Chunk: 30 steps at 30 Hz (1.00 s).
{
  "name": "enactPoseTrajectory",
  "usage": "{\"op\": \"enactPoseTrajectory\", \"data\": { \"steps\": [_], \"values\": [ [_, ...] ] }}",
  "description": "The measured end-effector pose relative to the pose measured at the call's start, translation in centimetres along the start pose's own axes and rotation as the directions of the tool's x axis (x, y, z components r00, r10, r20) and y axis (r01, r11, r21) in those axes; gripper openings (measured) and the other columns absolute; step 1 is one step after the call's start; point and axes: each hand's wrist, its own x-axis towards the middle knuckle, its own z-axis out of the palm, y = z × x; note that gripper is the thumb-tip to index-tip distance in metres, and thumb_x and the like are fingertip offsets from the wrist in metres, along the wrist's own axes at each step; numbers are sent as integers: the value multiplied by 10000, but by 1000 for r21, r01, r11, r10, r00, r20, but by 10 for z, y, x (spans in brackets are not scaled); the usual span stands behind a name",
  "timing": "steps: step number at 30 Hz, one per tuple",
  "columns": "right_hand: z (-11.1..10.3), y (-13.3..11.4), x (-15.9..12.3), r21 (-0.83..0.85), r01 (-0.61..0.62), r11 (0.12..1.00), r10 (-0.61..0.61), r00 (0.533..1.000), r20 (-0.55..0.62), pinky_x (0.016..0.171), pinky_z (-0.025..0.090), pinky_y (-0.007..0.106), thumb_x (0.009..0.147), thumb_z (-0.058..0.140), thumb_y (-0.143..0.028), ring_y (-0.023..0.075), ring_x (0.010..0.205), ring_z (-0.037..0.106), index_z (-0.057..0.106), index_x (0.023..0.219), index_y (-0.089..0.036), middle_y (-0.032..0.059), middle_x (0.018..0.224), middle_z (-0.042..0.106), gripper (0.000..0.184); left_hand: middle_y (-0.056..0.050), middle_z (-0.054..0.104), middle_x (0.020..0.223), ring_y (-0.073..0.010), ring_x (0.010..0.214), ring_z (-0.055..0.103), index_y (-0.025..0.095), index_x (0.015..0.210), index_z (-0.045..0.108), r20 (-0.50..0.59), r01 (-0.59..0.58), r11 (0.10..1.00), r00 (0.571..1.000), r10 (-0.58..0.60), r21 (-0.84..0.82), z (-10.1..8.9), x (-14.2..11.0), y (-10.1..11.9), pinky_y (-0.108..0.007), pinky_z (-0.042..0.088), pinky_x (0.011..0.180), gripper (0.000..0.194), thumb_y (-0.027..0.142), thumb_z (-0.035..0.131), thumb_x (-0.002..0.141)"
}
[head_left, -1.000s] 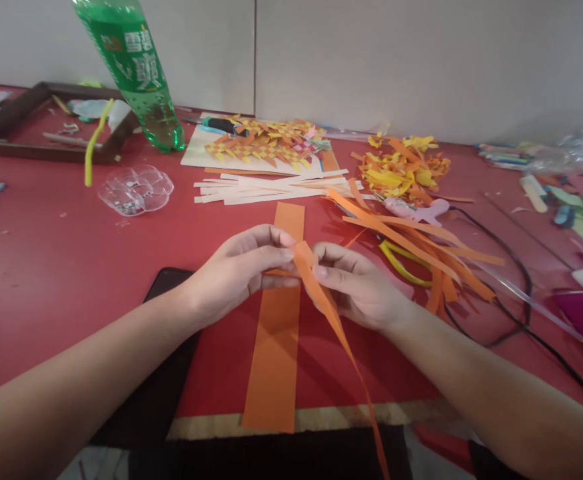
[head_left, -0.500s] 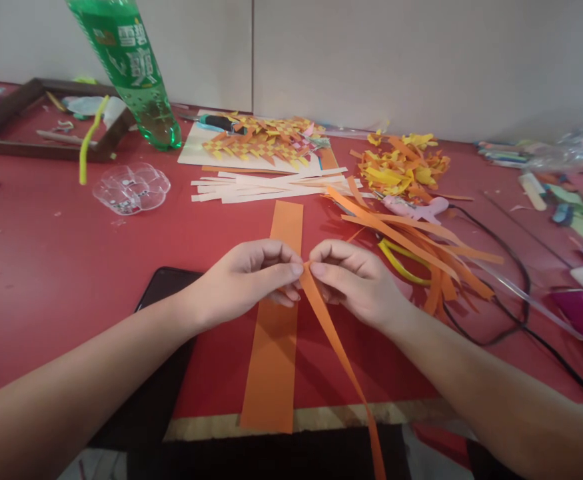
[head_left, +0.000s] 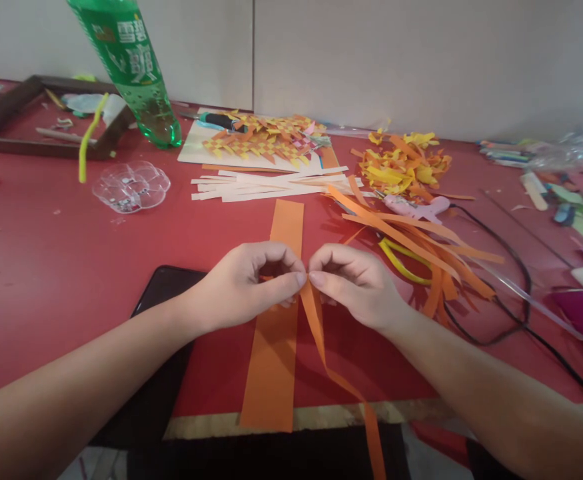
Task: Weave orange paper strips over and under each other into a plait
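A narrow orange paper strip [head_left: 313, 320] is pinched at its upper end between my two hands, and its tail hangs down past the table's front edge. My left hand [head_left: 258, 280] grips it with thumb and fingertips. Close beside, the thumb and fingers of my right hand [head_left: 354, 280] are closed on the same end, the thumb tips nearly touching. Under the hands lies a wider orange paper strip [head_left: 271, 373], flat and reaching the table edge. The pinched end is mostly hidden by the fingertips.
Loose orange strips [head_left: 436, 247], a pink glue gun [head_left: 416, 208] with a black cord, and yellow-handled scissors [head_left: 406, 267] lie right. White strips [head_left: 271, 183] and woven paper pieces [head_left: 266, 140] are behind. A green bottle [head_left: 131, 73] stands back left; a black tablet-like slab [head_left: 146, 373] lies under my left forearm.
Both hands have lowered slightly and come closer together at the thumbs. The hanging strip now bends more along its length.
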Motion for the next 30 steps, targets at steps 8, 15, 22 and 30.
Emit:
{"op": "enactPoseTrajectory", "data": {
  "steps": [8, 15, 22, 30],
  "values": [
    [4, 2, 0, -69, 141, 988, -145, 988, -59, 454, 341, 202, 876, 634, -175, 58, 507, 441, 602, 760, -173, -55, 602, 513, 121, 26, 633, 672, -69, 608, 614, 136, 834, 643, -9, -25, 993, 1000, 25, -117, 0, 3, 1, -168, 513, 612, 152, 278, 645, 890],
    [5, 2, -2, -119, 145, 982, -158, 982, -103, 459, 334, 225, 886, 643, -210, 73, 510, 432, 606, 762, -188, -43, 613, 522, 131, 24, 636, 672, -79, 603, 625, 135, 830, 659, -38, -25, 987, 999, 19, -158, 1, 2, 3, -179, 533, 627, 145, 273, 689, 860],
    [6, 3, -2, -132, 159, 978, -174, 978, -113, 458, 343, 226, 893, 641, -230, 79, 510, 459, 604, 766, -193, -38, 618, 533, 138, 23, 642, 669, -81, 602, 635, 137, 834, 657, -42, -29, 986, 999, 23, -164, 1, 2, 3, -181, 535, 633, 142, 272, 674, 875],
    [6, 4, -3, -65, 102, 993, -110, 985, -136, 471, 379, 235, 887, 654, -289, 89, 514, 463, 609, 797, -200, -32, 636, 535, 136, 24, 655, 658, -85, 598, 642, 139, 833, 648, -45, -16, 984, 999, 9, -177, 2, 2, 4, -181, 533, 629, 145, 274, 694, 858]
  ]
}}
